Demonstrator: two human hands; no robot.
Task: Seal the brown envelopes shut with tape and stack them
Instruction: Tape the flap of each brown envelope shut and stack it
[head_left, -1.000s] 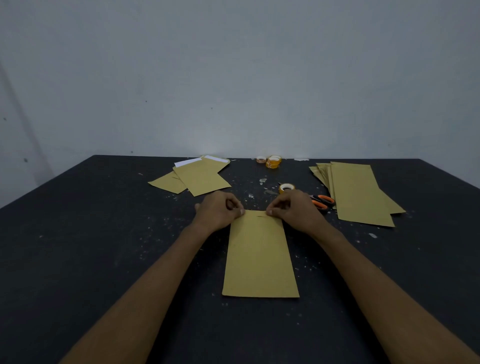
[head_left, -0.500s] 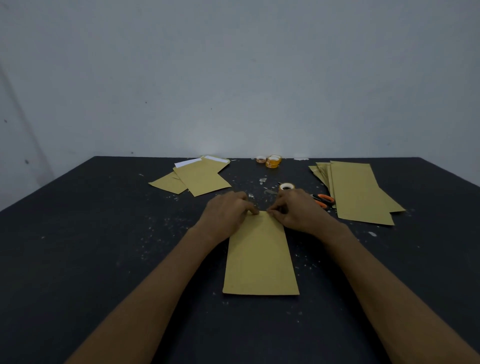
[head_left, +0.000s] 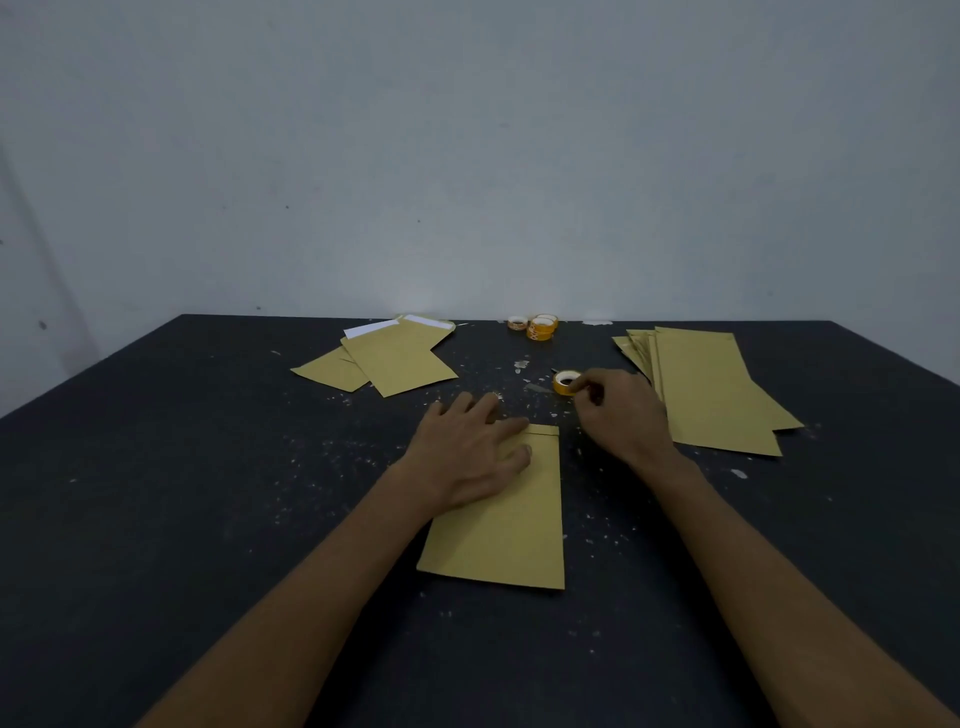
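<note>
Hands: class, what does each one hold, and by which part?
The right hand pinches the tape roll at its right rim; the left hand holds nothing, pressing flat on the envelope.

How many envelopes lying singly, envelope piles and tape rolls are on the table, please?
Single brown envelope: 1
Envelope piles: 2, the left pile and the right pile
Tape rolls: 4, the near tape roll at the right hand, plus the back tape rolls, apparently three
Total: 7
</note>
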